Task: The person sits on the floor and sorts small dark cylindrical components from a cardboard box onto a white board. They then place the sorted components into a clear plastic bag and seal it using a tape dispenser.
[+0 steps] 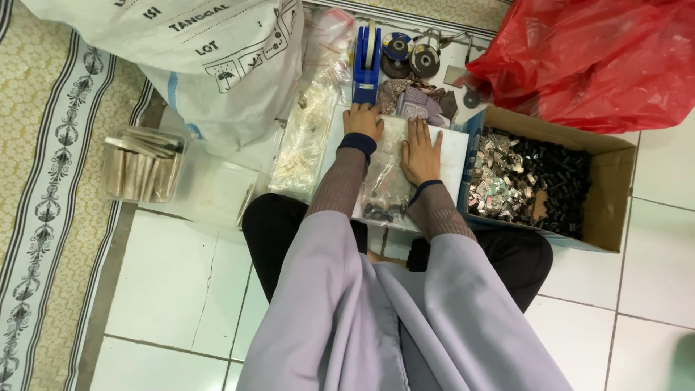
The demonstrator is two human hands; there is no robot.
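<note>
White sack [217, 58] up and left of the clear bag [387, 177]; red bag [601, 58] up and right. Cardboard box [608, 195] of small dark and silvery bits just right of it. Clear bag itself flat on a white board [457, 156] on the floor (dark pieces gathered at its near end). Blue tape holder [366, 61] just beyond it. Left hand [362, 119] resting at its far edge, fingers loosely bent, gripping nothing; right hand [421, 150] pressed flat on it, fingers spread.

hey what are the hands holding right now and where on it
Both hands, left and right, press flat on a clear plastic bag, near its far end; neither visibly grips it.
</note>
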